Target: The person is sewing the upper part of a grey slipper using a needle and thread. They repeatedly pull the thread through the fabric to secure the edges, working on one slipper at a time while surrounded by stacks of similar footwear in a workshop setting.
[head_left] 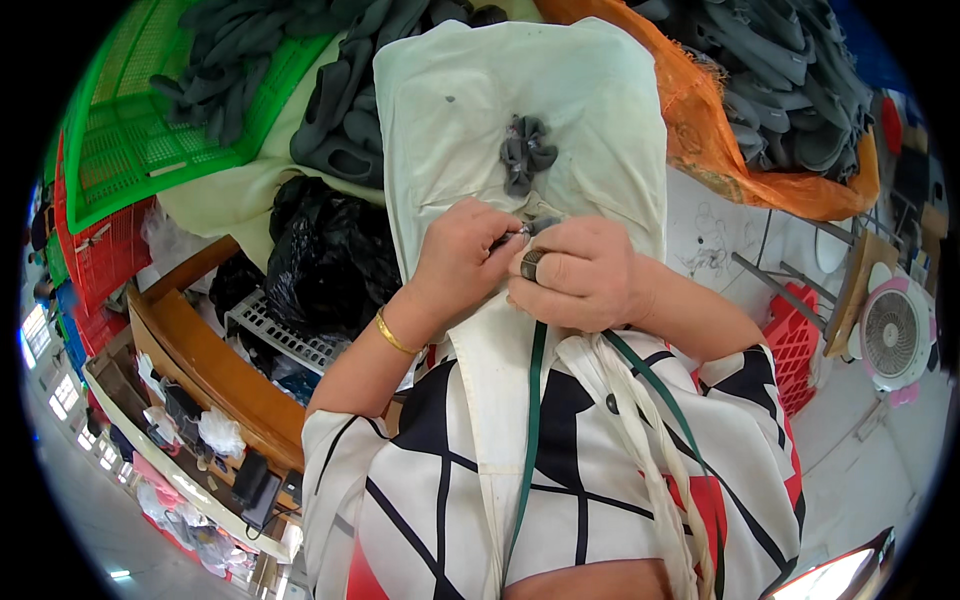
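Note:
My left hand and my right hand meet in front of my chest, fingertips pinched together. Between them is a small dark grey piece, soft-looking and mostly covered by the fingers; its exact kind cannot be made out. A broad dark metal ring, like a sewing thimble, circles a finger of my right hand. Just beyond both hands, a little heap of dark grey looped pieces lies on a pale cloth-covered surface. A gold bangle is on my left wrist.
Grey shoe-shaped pieces fill a green plastic basket at the far left and an orange sack at the far right. Black plastic bags and a wooden drawer are on the left. A fan stands at the right.

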A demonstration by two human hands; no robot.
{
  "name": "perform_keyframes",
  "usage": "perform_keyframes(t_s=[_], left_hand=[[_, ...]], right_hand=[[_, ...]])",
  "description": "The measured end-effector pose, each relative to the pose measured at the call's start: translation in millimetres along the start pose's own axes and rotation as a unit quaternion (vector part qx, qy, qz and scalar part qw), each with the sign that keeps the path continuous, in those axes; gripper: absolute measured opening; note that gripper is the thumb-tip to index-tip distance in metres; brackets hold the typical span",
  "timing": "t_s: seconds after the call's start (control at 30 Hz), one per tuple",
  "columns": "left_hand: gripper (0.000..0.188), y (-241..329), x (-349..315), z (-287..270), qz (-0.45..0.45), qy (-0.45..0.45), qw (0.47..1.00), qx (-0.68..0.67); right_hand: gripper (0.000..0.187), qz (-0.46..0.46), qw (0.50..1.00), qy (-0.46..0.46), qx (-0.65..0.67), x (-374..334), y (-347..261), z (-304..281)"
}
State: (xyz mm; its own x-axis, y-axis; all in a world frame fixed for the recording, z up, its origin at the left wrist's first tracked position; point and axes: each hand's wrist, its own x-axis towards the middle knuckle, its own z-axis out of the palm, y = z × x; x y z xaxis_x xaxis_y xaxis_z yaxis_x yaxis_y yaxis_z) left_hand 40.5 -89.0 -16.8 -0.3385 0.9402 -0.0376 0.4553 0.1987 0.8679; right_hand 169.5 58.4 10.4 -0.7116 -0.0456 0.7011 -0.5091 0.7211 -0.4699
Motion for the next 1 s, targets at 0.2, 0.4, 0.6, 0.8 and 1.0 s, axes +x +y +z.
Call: perform_keyframes(t_s=[0.2, 0.4, 0.6, 0.8, 1.0], left_hand=[[0.014, -1, 8, -8, 0.088, 0.04, 0.991, 0.092], [0.009, -4, 8, -12, 0.053, 0.055, 0.997, 0.033], [0.013, -14, 11, -19, -0.099, -0.028, 0.968, -0.231], [0.01, -18, 15, -46, -0.047, -0.127, 0.938, -0.32], [0.012, -155, 15, -83, -0.211, 0.234, 0.874, -0.369]], right_hand=[[0.009, 0.537, 0.638, 0.088, 0.545, 3, 2, -24], [0.012, 0.454, 0.641, 0.224, 0.576, 6, 31, -47], [0.01, 0.424, 0.881, -0.043, 0.204, 6, 38, -23], [0.015, 0.54, 0.733, -0.138, 0.391, 7, 48, -8], [0.016, 0.619, 0.702, 0.033, 0.351, 4, 57, -3]])
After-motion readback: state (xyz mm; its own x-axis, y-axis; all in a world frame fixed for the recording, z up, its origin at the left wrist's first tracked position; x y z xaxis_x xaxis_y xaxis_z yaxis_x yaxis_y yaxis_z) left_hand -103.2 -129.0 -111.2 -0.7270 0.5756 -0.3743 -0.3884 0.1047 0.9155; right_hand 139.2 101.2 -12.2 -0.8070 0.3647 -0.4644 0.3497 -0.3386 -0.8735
